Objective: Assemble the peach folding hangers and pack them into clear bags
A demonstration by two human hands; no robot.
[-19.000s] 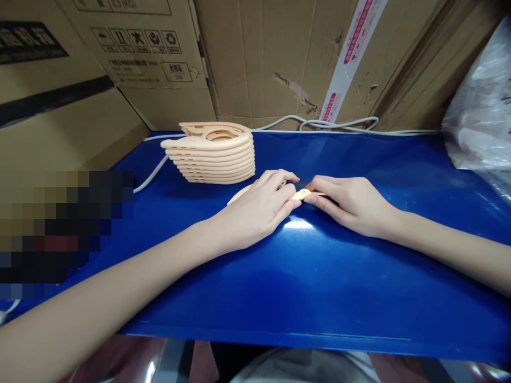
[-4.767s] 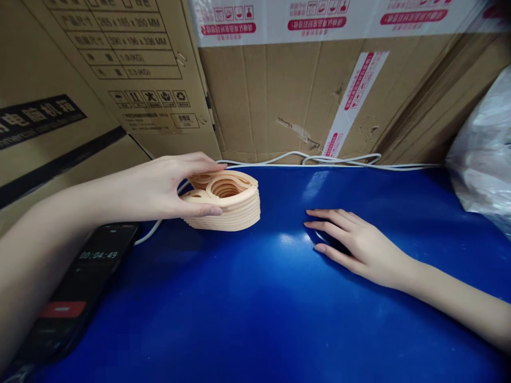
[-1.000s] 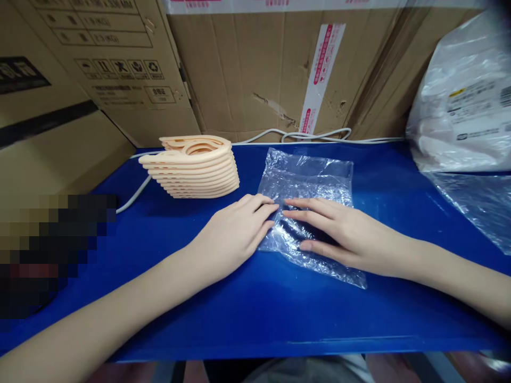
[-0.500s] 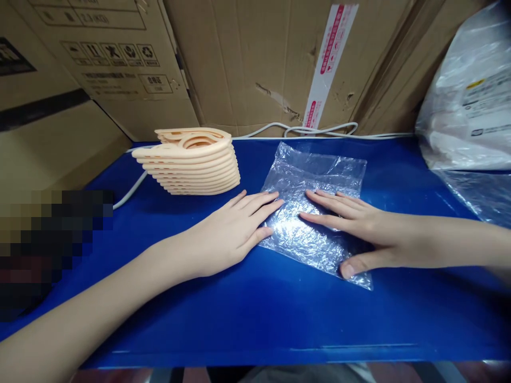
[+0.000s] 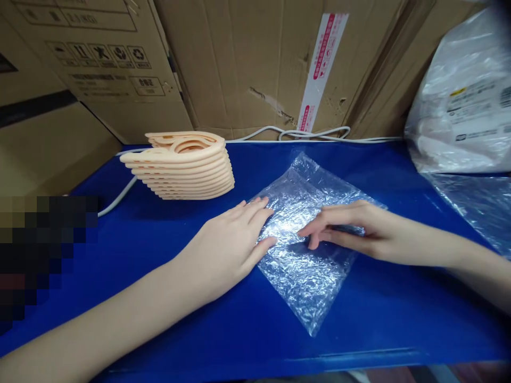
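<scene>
A clear plastic bag point(image 5: 307, 290), crinkled and shiny, lies flat on the blue table surface point(image 5: 207, 330) with one corner pointing toward me. My left hand point(image 5: 235, 244) rests at the bag's left edge, fingers stretched out over it. Over the bag's right part hovers my right hand point(image 5: 351, 229), its fingers bent downward and apart from the thumb, with nothing seen between them. Left of the bag, a stack of cream-coloured plastic hangers point(image 5: 183, 170) sits beyond my left hand.
Cardboard boxes point(image 5: 255, 64) stand along the back and left. A white cable point(image 5: 319, 134) runs along their foot. At the right back is a filled clear bag with a printed label point(image 5: 459, 117), and another plastic sheet point(image 5: 475, 202) lies before it.
The bag has turned, so its near corner now points toward me. My right hand has lifted off the bag and its fingers have bent. My left hand stays at the left edge.
</scene>
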